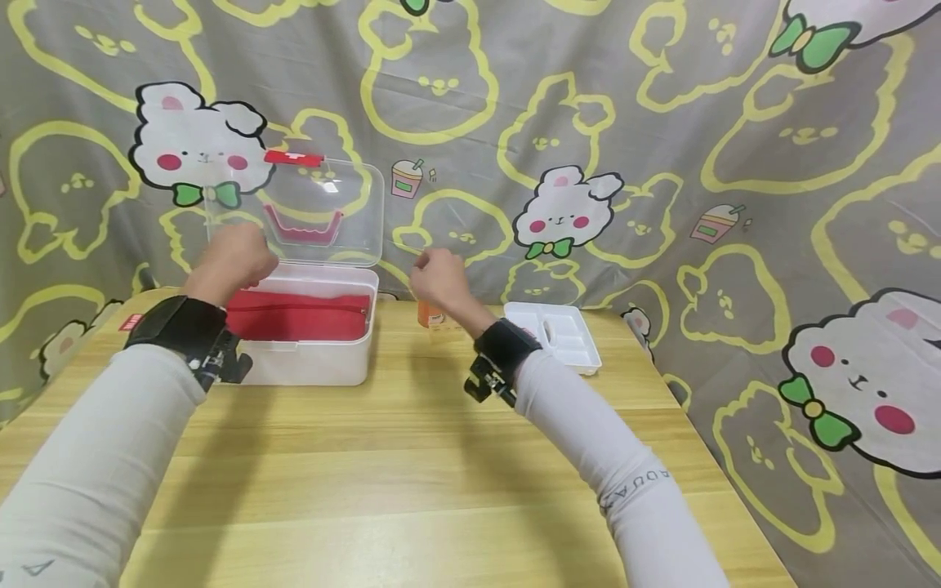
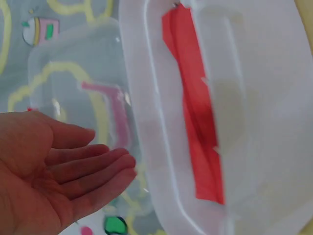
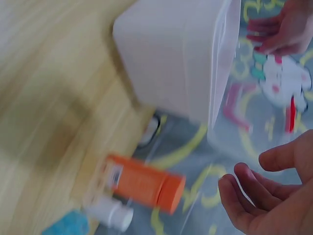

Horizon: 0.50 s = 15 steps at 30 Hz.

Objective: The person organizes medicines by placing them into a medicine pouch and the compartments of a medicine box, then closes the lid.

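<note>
A white plastic box (image 1: 309,366) stands at the back left of the table, its clear lid (image 1: 360,220) raised. Inside lies a red zippered pouch (image 1: 309,320). My left hand (image 1: 234,257) hovers over the box's left side; in the left wrist view its fingers are extended and it holds nothing. To the right of the box, my right hand (image 1: 441,282) is above an orange bottle (image 3: 142,183), with loosely bent fingers and nothing between them. Beside that bottle, the right wrist view shows a small white bottle (image 3: 110,213) and part of a blue item (image 3: 66,225).
A white divided tray (image 1: 577,347) sits at the back right, partly behind my right wrist. Red handle (image 1: 294,158) tops the raised lid. A patterned curtain (image 1: 456,163) hangs right behind the table (image 1: 382,490).
</note>
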{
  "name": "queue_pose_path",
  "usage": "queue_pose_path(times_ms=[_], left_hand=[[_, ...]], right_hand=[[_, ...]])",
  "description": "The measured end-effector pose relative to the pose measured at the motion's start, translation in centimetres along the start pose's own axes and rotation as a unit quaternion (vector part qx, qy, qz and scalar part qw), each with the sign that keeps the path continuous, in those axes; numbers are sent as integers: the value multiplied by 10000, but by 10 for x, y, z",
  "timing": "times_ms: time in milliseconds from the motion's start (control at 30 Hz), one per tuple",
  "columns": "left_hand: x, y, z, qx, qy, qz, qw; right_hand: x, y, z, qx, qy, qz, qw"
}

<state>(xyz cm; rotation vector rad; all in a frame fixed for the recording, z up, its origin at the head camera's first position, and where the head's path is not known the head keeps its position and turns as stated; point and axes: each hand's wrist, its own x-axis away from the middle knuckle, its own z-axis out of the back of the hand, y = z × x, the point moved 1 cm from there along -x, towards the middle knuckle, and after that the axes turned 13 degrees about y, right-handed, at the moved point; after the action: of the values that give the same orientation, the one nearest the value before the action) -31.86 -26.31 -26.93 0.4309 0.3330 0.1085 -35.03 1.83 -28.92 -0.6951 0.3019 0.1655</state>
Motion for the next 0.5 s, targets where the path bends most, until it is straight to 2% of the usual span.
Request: queue_pose_path(times_ms=[167,300,400,500], left_hand=[[-6,29,-4,-309,376,-355,9982],[-6,53,-8,-110,269,-375,9989],[-3,69,-11,49,287,-614,9977],[0,82,-15,124,432,-972,9942]], right_hand=[[-17,34,29,0,205,-449,9988],[-30,63,50,450,712,-432,9955],[-35,83,60,729,855,-466,9926],[-37,101,67,961,786,-660,9901]])
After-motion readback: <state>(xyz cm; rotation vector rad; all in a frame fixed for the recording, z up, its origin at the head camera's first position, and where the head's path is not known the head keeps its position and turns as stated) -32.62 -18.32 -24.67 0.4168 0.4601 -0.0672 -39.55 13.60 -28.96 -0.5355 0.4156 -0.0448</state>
